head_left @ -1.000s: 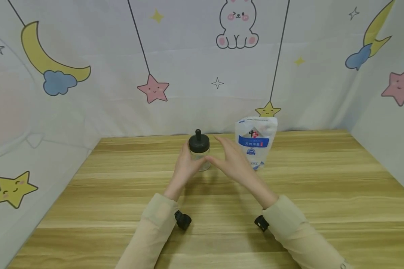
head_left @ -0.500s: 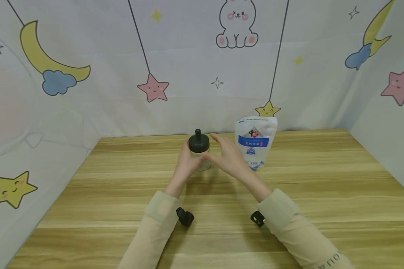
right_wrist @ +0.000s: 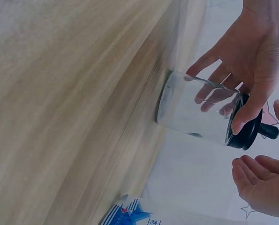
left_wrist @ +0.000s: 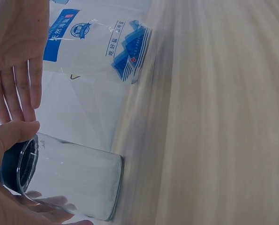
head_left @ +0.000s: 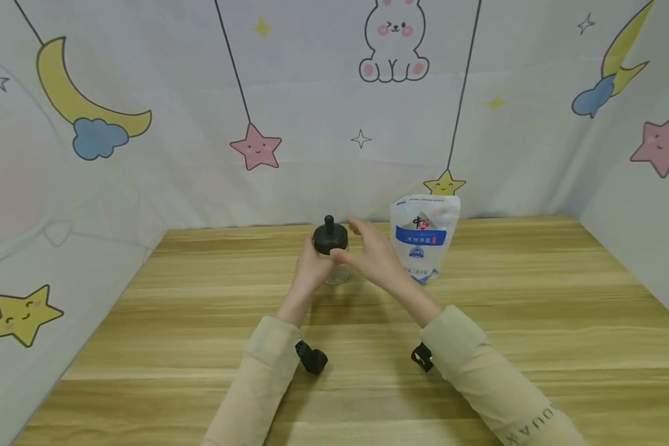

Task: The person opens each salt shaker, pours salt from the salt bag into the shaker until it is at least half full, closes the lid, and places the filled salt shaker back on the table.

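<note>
Here's the glass jar (head_left: 337, 275), centre of the head view, towards the back of the desk (head_left: 201, 285) — upright, long axis vertical, black lid (head_left: 331, 238) on and its knob (head_left: 329, 222) pointing straight up. The left hand (head_left: 312, 268) has it, coming in from the left: fingers wrapped round the glass, thumb on the lid. And over on the right, the right hand (head_left: 375, 255) is spread in a wide C, thumb and fingers well apart beside the lid, holding nothing; the right wrist view shows a small gap there. In the left wrist view the jar lies almost sideways across the lower left — lid to the left, base to the right. Just right of centre in the head view, a white-and-blue pouch (head_left: 422, 248) stands behind the right hand.
</note>
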Action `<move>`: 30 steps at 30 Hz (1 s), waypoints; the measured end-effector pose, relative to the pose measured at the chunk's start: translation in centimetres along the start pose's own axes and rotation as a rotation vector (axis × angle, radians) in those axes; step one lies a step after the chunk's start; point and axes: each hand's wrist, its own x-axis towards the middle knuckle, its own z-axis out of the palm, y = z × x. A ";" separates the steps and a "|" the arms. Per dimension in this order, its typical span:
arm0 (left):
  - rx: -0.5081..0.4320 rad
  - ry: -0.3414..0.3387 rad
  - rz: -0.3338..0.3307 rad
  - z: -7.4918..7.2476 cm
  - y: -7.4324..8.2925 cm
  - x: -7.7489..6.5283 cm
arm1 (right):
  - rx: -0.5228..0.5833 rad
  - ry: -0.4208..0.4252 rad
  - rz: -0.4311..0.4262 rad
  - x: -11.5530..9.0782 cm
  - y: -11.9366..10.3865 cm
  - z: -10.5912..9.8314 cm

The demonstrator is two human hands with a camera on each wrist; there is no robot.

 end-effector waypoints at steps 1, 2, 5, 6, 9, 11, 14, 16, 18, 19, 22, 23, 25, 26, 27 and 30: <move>-0.003 0.000 -0.006 0.0 0.0 0.0 | -0.004 -0.003 0.002 0.1 0.0 0.0; -0.012 -0.002 -0.012 0.1 0.0 0.0 | -0.005 -0.005 0.002 0.2 0.0 0.0; -0.044 0.001 -0.012 0.2 -0.1 0.1 | 0.000 -0.011 0.001 0.5 0.0 0.2; -0.054 0.002 -0.011 0.2 -0.1 0.2 | 0.004 -0.014 0.001 0.6 0.0 0.2; -0.073 0.006 -0.016 0.3 -0.2 0.4 | 0.022 -0.016 0.006 0.8 0.0 0.4; -0.075 0.002 -0.025 0.3 -0.3 0.5 | 0.039 -0.014 0.018 0.9 0.0 0.6; -0.083 -0.008 -0.041 0.4 -0.4 0.7 | 0.060 -0.010 0.030 1.2 -0.1 0.9; -0.082 -0.010 -0.044 0.4 -0.5 0.8 | 0.069 -0.010 0.037 1.4 -0.1 1.2; -0.083 -0.010 -0.040 0.4 -0.6 0.9 | 0.076 -0.009 0.049 1.6 -0.1 1.4; -0.080 -0.008 -0.032 0.5 -0.6 0.9 | 0.080 -0.010 0.055 1.7 -0.2 1.5; -0.072 -0.003 -0.028 0.6 -0.6 1.1 | 0.086 -0.005 0.074 1.9 -0.2 1.7; -0.071 -0.004 -0.028 0.6 -0.5 1.1 | 0.088 -0.004 0.082 2.0 -0.2 1.7; -0.068 -0.008 -0.026 0.6 -0.5 1.2 | 0.087 -0.004 0.091 2.2 -0.3 1.8; -0.073 -0.015 -0.017 0.6 -0.5 1.2 | 0.084 -0.002 0.094 2.3 -0.3 1.9; -0.084 -0.027 0.001 0.6 -0.4 1.2 | 0.082 0.000 0.097 2.4 -0.4 2.0; -0.110 -0.031 0.032 0.6 -0.5 1.3 | 0.065 0.007 0.105 2.7 -0.7 2.2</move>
